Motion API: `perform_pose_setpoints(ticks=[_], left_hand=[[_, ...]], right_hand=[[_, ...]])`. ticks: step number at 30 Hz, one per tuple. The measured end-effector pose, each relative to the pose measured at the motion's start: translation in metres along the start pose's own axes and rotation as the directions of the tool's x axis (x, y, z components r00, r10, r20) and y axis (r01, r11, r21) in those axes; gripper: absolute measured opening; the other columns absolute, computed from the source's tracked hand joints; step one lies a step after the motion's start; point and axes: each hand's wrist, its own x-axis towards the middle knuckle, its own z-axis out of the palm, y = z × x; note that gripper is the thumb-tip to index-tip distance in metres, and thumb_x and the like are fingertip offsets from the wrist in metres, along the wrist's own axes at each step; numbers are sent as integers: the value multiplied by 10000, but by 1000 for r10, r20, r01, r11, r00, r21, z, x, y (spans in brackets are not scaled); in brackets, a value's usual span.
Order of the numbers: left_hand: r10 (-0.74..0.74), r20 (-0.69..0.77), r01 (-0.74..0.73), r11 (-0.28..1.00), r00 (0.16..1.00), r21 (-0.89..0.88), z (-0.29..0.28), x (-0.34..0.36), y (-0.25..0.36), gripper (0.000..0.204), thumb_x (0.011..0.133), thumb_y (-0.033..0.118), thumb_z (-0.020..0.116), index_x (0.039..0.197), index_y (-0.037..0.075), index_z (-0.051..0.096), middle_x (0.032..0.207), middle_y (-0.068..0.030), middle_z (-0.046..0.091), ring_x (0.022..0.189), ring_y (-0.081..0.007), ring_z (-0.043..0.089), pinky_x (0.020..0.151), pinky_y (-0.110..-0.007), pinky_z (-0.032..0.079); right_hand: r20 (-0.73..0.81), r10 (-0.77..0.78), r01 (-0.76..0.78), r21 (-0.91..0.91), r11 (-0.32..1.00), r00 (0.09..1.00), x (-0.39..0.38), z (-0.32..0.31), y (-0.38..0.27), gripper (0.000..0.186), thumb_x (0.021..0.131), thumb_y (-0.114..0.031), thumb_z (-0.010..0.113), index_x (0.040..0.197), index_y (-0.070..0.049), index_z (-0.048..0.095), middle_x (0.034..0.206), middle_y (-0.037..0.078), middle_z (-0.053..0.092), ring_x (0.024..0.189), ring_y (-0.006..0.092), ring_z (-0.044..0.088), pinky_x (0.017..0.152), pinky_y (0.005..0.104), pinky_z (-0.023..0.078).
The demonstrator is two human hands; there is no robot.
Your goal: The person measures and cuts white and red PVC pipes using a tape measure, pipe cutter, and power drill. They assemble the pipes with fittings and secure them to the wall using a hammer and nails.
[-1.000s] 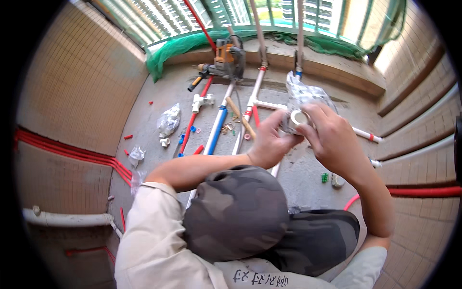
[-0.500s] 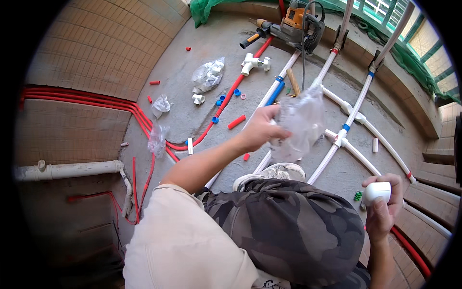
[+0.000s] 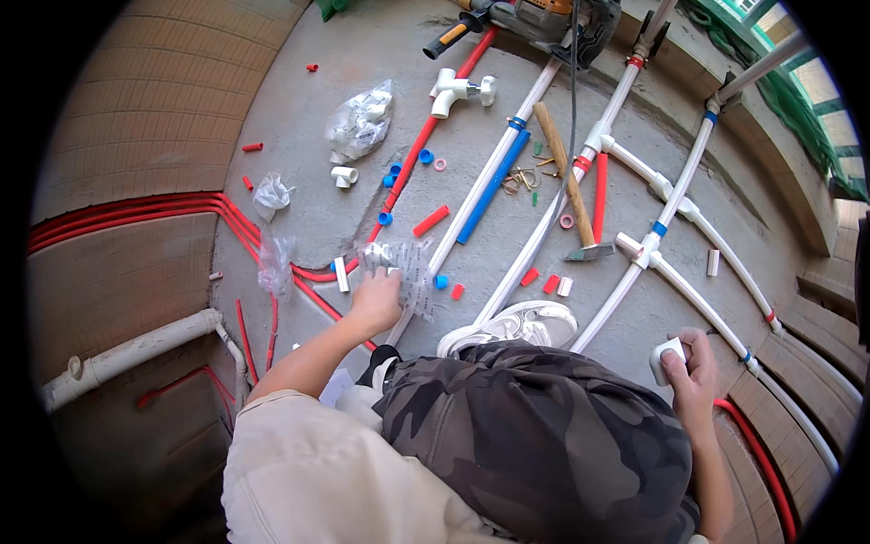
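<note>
A clear printed plastic bag (image 3: 417, 276) hangs low over the floor, and the fingers of my left hand (image 3: 376, 304) are closed on its near edge. Bits of white show through the bag by my fingertips; I cannot make out what they are. On the right, my right hand (image 3: 694, 374) grips a white plastic pipe fitting (image 3: 665, 361) between thumb and fingers, beside my camouflage-clad knee. Nearest to the bag lie a short white pipe piece (image 3: 341, 275) and a blue cap (image 3: 441, 282).
White pipes (image 3: 625, 290) and a red pipe (image 3: 408, 163) run across the concrete floor. A hammer (image 3: 571, 181), a blue pipe (image 3: 494, 188), a white valve (image 3: 461, 92), a bag of white fittings (image 3: 360, 120) and a white elbow (image 3: 344, 176) lie ahead. A power drill (image 3: 544, 27) stands beyond.
My left hand has carried the plastic bag left and down, uncovering the hammer and small pieces behind. My right hand has shifted slightly left with the fitting turned. The whole view has moved a little.
</note>
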Motion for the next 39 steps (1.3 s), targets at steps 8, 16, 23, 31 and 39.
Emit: perform_pose_setpoints(ticks=[8, 16, 23, 31, 39], left_hand=[[190, -26, -174, 824, 981, -539, -56, 33, 75, 464, 718, 124, 773, 1123, 28, 567, 1022, -152, 575, 933, -281, 618, 817, -383, 507], [853, 98, 39, 91, 512, -995, -68, 68, 254, 786, 847, 239, 815, 1505, 58, 426, 1245, -102, 610, 1124, -157, 571, 999, -323, 453], [735, -117, -413, 236, 668, -879, -57, 75, 229, 543, 960, 304, 685, 1371, -17, 534, 1235, -185, 655, 1132, -278, 629, 990, -389, 476], [288, -221, -318, 351, 932, -881, 14, 136, 133, 379, 1064, 268, 498, 1290, -22, 589, 1205, -200, 660, 1106, -276, 641, 964, -365, 473], [356, -677, -638, 738, 645, -220, 37, 133, 136, 305, 944, 159, 630, 1187, -25, 620, 1052, -195, 616, 940, -383, 599, 840, -486, 477]], right_hand=[[68, 213, -222, 182, 958, 975, 27, -11, 36, 350, 965, -271, 681, 1157, -27, 518, 970, 89, 629, 838, 122, 613, 721, 241, 506], [188, 144, -186, 229, 955, 972, 41, 20, 47, 337, 1008, -238, 627, 1234, 0, 548, 1157, 113, 559, 905, 182, 676, 807, 306, 568], [214, 253, -249, -44, 967, 944, 13, -4, 11, 582, 925, -196, 716, 1435, -40, 482, 1290, 118, 510, 991, 163, 629, 832, 301, 524], [-131, 199, -143, 343, 928, 971, -73, -86, 40, 662, 910, -342, 713, 1400, 38, 482, 1215, 125, 603, 1007, 188, 644, 879, 304, 504], [-231, 214, 30, 744, 668, 949, -163, -51, 128, 673, 970, -424, 661, 1415, 32, 445, 1246, 167, 600, 1017, 251, 644, 890, 351, 525]])
